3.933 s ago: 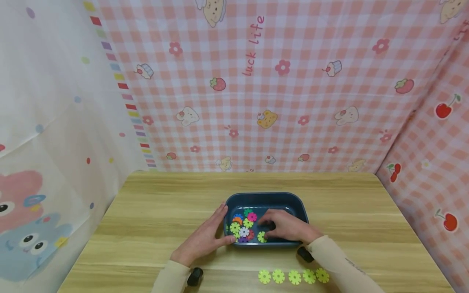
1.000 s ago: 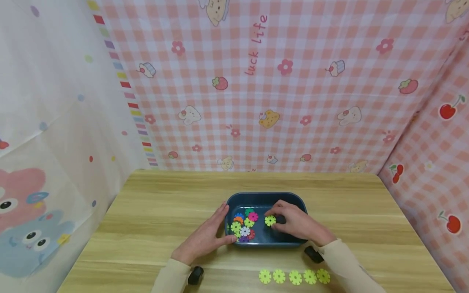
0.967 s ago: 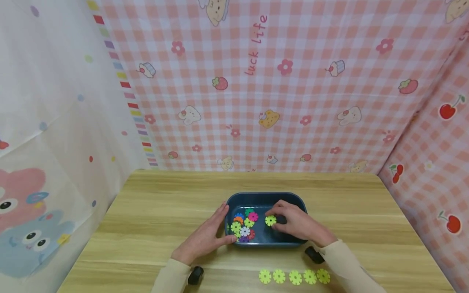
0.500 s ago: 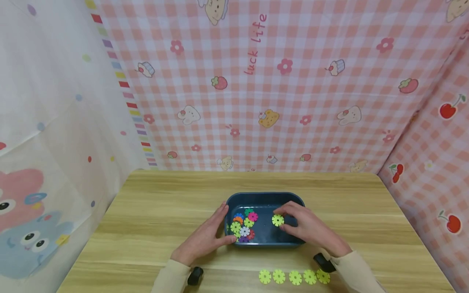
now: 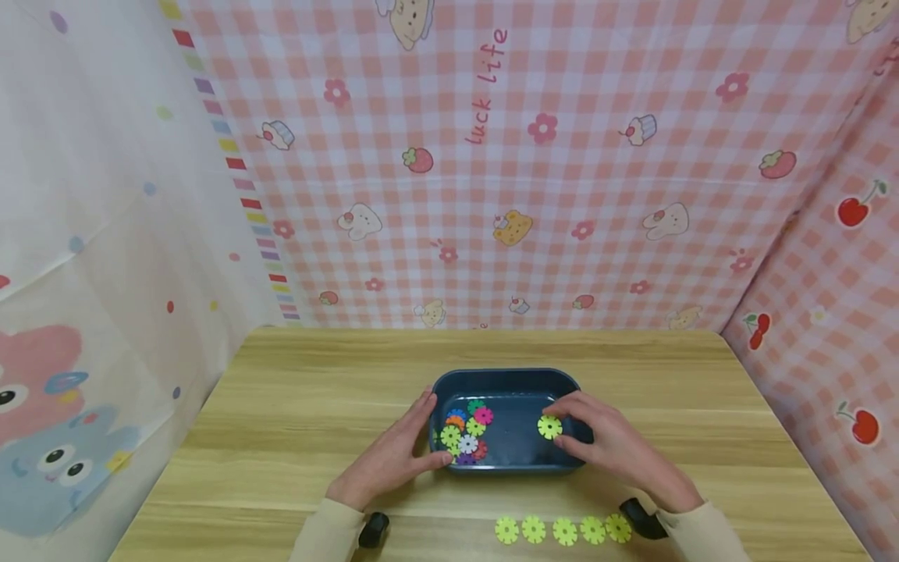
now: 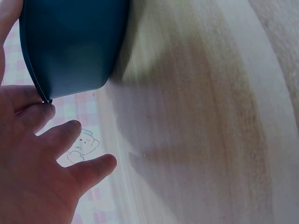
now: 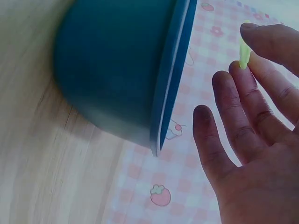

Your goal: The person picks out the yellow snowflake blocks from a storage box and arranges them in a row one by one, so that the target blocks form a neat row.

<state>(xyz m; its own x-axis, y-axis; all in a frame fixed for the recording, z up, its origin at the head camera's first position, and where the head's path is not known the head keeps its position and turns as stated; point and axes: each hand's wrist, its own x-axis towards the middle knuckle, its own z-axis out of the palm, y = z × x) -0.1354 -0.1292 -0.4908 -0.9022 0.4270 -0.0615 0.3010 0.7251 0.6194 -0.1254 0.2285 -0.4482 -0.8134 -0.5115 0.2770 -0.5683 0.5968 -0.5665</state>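
You've got the yellow-green disc (image 5: 550,427) pinched in your right hand (image 5: 609,439), thumb against fingertips; the right wrist view shows it edge-on, above the opening and clear of the rim. It's over the right end of the dark blue tray (image 5: 509,435). Other right-hand fingers spread, nothing else in them.

Your left hand (image 5: 393,457) is at the tray's left end: thumb over the near-left corner, fingers reaching toward the far-left one. Left wrist view has your fingers spread, at least one touching the rim, lower ones off it.

Tray sits on the wood-grain table (image 5: 316,375), a bit right of the middle, well apart from both side edges. Loose pieces bunch in its left half: green piece (image 5: 475,407) and pink piece (image 5: 485,416) toward the far side, then blue piece (image 5: 456,414), orange piece (image 5: 456,422), some yellow-green pieces (image 5: 450,435), white piece (image 5: 467,445), with red piece (image 5: 481,449) and purple piece (image 5: 466,460) toward the near wall. Several overlap.

Five yellow-green discs in a row (image 5: 565,531), on the tray's near-edge side of the table, rightmost just beside your right wrist's black device (image 5: 642,518). Pink checked cloth (image 5: 449,187) hangs behind the far edge.
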